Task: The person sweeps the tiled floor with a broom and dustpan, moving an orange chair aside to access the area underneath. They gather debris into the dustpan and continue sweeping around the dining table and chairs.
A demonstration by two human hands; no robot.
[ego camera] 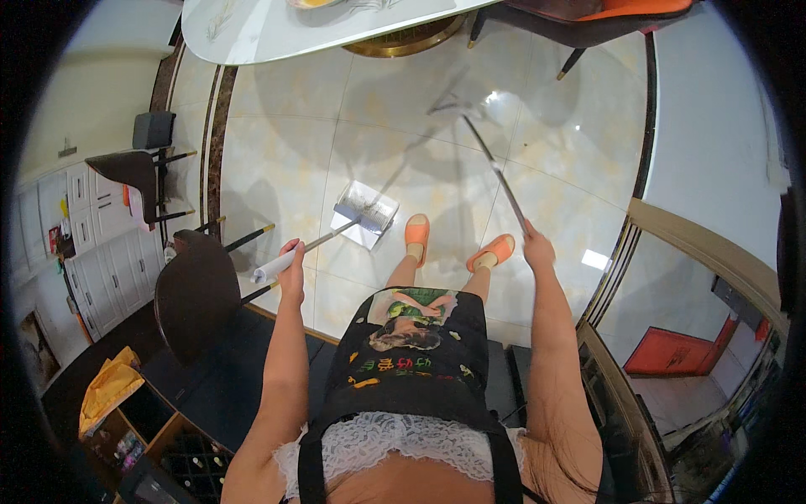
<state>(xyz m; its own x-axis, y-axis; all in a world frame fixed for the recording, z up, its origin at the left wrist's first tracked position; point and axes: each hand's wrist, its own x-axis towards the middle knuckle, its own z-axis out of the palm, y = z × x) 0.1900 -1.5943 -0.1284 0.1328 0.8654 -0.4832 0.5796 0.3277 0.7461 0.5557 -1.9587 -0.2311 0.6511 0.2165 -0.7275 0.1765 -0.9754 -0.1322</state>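
Observation:
My left hand [293, 269] grips the white upper end of the handle of a long-handled dustpan [364, 214]. Its pan rests on the glossy tiled floor, left of my feet, and looks grey-white with a lighter front part. In my right hand [538, 249] is a long thin metal pole [497, 167] that slants forward and left over the floor. A pale, blurred head [454, 108] sits at its far end, probably a broom or floor squeegee; the blur hides its exact kind. Pan and head are well apart.
A white table [271, 31] with a gold-trimmed base stands ahead. A dark chair with an orange seat [639, 7] is at front right, and dark chairs [195, 290] stand on the left. A doorway [699, 246] opens at right. Orange slippers [417, 236] are on my feet.

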